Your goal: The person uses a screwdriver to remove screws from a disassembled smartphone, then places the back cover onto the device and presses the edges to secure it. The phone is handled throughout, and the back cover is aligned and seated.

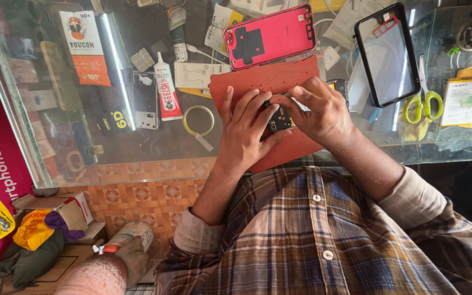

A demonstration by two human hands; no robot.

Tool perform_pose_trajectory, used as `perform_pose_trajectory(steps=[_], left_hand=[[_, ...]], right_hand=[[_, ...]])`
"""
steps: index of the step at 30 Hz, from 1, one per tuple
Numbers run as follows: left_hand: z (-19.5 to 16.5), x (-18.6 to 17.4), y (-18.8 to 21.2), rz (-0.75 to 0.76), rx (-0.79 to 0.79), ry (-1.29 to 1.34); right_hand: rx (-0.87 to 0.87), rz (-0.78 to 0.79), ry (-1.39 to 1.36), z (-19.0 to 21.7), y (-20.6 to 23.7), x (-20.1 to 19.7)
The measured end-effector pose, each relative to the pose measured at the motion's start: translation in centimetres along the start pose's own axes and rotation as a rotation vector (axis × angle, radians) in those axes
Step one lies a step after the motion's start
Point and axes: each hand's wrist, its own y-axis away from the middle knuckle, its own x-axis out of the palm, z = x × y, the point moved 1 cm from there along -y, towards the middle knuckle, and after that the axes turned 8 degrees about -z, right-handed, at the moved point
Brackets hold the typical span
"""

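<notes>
The small dark phone part [279, 117] sits directly between the two hands, over the red work mat [269, 82] on the glass bench [137, 147]. The left hand [247, 128] cups it from the left with fingers spread and curled, thumb underneath; the right hand [318, 109] comes in from the right, fingertips pinching its upper edge. Both touch it, equally near. Its long axis cannot be told, as the fingers cover most of it. A red phone back cover [270, 35] lies just beyond the mat.

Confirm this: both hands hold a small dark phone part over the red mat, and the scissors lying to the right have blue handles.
Not quite. The head view shows the scissors have yellow-green handles, not blue. The rest holds: left hand and right hand hold the small dark phone part over the red perforated mat.
</notes>
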Motion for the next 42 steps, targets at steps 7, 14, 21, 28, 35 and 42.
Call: perform_pose_trajectory(steps=[7,14,21,28,35,42], left_hand=[[0.1,0.0,0.0,-0.023,0.037,-0.016],[-0.1,-0.1,-0.1,-0.023,0.030,-0.027],[-0.2,0.0,-0.1,-0.023,0.036,-0.037],[-0.2,-0.2,-0.1,-0.021,0.040,-0.023],[-0.2,-0.1,-0.2,-0.026,0.064,-0.039],[-0.3,-0.2,-0.2,-0.040,0.064,-0.027]], right_hand=[[0.050,-0.055,-0.070,-0.5,0.8,0.1],[0.099,-0.066,0.007,-0.1,0.9,0.2],[0.098,-0.013,-0.060,0.2,0.9,0.4],[0.083,-0.024,-0.112,-0.3,2.0,0.6],[0.259,-0.165,-0.244,-1.1,2.1,-0.9],[0.630,-0.097,0.748,-6.3,3.8,-15.8]])
